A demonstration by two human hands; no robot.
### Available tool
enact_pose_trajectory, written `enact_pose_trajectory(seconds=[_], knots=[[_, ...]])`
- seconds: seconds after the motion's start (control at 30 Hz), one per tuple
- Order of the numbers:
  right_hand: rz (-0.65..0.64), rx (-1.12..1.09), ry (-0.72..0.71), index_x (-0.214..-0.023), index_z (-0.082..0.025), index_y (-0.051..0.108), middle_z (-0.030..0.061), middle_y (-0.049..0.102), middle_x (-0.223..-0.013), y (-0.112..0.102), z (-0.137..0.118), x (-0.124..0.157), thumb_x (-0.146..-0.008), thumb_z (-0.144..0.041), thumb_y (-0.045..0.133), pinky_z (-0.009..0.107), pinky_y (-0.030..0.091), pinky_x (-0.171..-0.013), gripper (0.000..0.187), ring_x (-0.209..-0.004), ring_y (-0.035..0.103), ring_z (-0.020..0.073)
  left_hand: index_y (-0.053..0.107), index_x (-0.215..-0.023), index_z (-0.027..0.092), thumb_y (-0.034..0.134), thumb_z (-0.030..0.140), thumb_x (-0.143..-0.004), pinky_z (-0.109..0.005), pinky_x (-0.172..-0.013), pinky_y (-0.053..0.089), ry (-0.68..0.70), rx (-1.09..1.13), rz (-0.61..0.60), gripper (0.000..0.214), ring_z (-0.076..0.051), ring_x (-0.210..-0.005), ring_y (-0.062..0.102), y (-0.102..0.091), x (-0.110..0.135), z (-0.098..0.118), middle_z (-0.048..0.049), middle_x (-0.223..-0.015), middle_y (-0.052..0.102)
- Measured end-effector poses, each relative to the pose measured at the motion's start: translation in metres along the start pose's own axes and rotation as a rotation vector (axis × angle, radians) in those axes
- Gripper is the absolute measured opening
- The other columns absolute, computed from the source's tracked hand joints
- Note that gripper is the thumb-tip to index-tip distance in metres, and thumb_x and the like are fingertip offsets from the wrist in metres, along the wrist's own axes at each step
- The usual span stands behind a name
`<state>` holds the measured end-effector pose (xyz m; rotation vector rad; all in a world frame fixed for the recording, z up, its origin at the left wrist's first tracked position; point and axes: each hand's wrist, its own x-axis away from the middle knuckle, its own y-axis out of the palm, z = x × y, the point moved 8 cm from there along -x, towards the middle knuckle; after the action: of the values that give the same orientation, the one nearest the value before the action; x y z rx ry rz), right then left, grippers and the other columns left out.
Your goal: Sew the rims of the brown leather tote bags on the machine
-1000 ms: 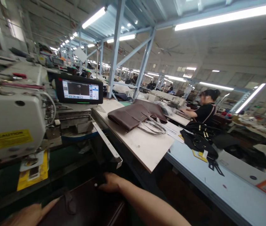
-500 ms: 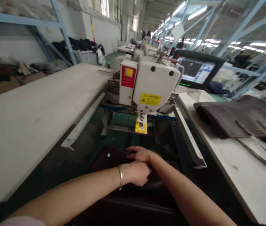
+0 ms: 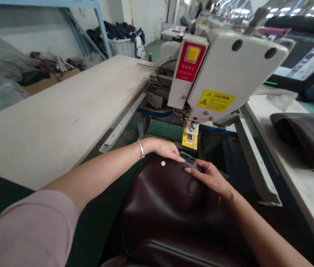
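A glossy dark brown leather piece (image 3: pixel 157 207) drapes towards me, with a white round dot (image 3: pixel 163 163) near its upper edge and a stitched curved outline on the right. My left hand (image 3: pixel 167 150), with a silver bangle at the wrist, pinches the upper edge. Facing it, my right hand (image 3: pixel 209 177) has its thumb on the leather's front and its other fingers behind the edge. A bit of clear plastic (image 3: pixel 188 158) shows between the two hands. Just beyond stands a white sewing machine head (image 3: pixel 235 70), its yellow-and-white plate (image 3: pixel 189 139) low above the leather's edge.
Metal rails flank the gap, the left rail (image 3: pixel 125 124) and the right rail (image 3: pixel 257 159). A pale tabletop (image 3: pixel 76 111) extends left. On the right table (image 3: pixel 310 200) lies another brown leather piece (image 3: pixel 310 137), with a screen (image 3: pixel 301 63) behind it.
My hands were crossed low over the leather; now they are apart at its upper edge. The leather has come up into fuller view, and the machine appears closer.
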<state>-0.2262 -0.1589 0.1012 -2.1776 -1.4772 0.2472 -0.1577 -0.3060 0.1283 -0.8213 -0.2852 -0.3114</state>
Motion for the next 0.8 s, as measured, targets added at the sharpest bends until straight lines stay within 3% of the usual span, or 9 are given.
enact_pose_trajectory(seconds=[0.1, 0.27, 0.5, 0.57, 0.63, 0.73, 0.8], knots=[[0.028, -0.025, 0.013, -0.069, -0.019, 0.053, -0.0038, 0.049, -0.063, -0.021, -0.022, 0.011, -0.076, -0.059, 0.075, 0.023, 0.033, -0.051, 0.046, -0.056, 0.043, 0.0103, 0.076, -0.075, 0.016, 0.067, 0.063, -0.076, -0.025, -0.061, 0.041, -0.051, 0.101, -0.075, 0.048, -0.015, -0.064, 0.058, -0.01, 0.005, -0.011, -0.0028, -0.072, 0.07], [0.047, -0.113, 0.081, -0.065, -0.018, 0.053, -0.0037, 0.05, -0.06, -0.062, -0.04, 0.015, -0.071, -0.059, 0.079, 0.021, 0.033, -0.048, 0.049, -0.053, 0.044, 0.0084, 0.069, -0.072, 0.016, 0.076, 0.054, -0.07, -0.024, -0.063, 0.038, 0.133, 0.395, 0.097, 0.039, -0.011, -0.064, 0.053, -0.043, 0.03, 0.0, 0.0009, -0.069, 0.064], [0.116, -0.255, 0.237, -0.059, -0.019, 0.048, -0.0047, 0.05, -0.051, -0.092, -0.017, -0.026, -0.054, -0.057, 0.089, 0.021, 0.028, -0.041, 0.056, -0.042, 0.041, 0.007, 0.059, -0.071, 0.014, 0.082, 0.051, -0.063, -0.025, -0.061, 0.034, 0.065, 0.64, 0.374, 0.044, -0.01, -0.06, 0.047, -0.058, -0.002, -0.02, 0.0045, -0.063, 0.055], [0.138, -0.293, 0.242, -0.058, -0.02, 0.047, -0.0053, 0.05, -0.05, -0.097, -0.013, -0.037, -0.053, -0.054, 0.09, 0.021, 0.027, -0.04, 0.056, -0.042, 0.04, 0.0065, 0.062, -0.08, 0.014, 0.082, 0.048, -0.065, -0.026, -0.067, 0.039, 0.071, 0.694, 0.487, 0.043, -0.011, -0.068, 0.053, -0.064, -0.005, -0.028, 0.002, -0.073, 0.061], [0.165, -0.339, 0.239, -0.058, -0.02, 0.045, -0.006, 0.049, -0.049, -0.103, -0.01, -0.046, -0.053, -0.052, 0.09, 0.021, 0.026, -0.04, 0.056, -0.041, 0.038, 0.006, 0.064, -0.102, 0.014, 0.079, 0.047, -0.071, -0.028, -0.076, 0.044, 0.077, 0.749, 0.554, 0.048, -0.016, -0.088, 0.06, -0.063, -0.001, -0.033, -0.0046, -0.099, 0.067], [0.181, -0.374, 0.24, -0.057, -0.02, 0.044, -0.0067, 0.048, -0.048, -0.113, -0.005, -0.058, -0.053, -0.049, 0.091, 0.021, 0.025, -0.041, 0.056, -0.041, 0.038, 0.0057, 0.048, -0.14, 0.025, 0.07, 0.053, -0.081, -0.038, -0.091, 0.049, 0.076, 0.847, 0.456, 0.069, -0.026, -0.118, 0.058, -0.043, 0.002, -0.032, -0.0106, -0.139, 0.057], [0.168, -0.375, 0.238, -0.056, -0.02, 0.043, -0.0071, 0.046, -0.048, -0.118, -0.004, -0.066, -0.055, -0.048, 0.091, 0.021, 0.024, -0.041, 0.055, -0.041, 0.037, 0.0054, 0.037, -0.15, 0.028, 0.068, 0.053, -0.084, -0.044, -0.105, 0.044, 0.131, 0.864, 0.441, 0.076, -0.028, -0.132, 0.049, -0.036, 0.003, -0.027, -0.0102, -0.15, 0.047]])
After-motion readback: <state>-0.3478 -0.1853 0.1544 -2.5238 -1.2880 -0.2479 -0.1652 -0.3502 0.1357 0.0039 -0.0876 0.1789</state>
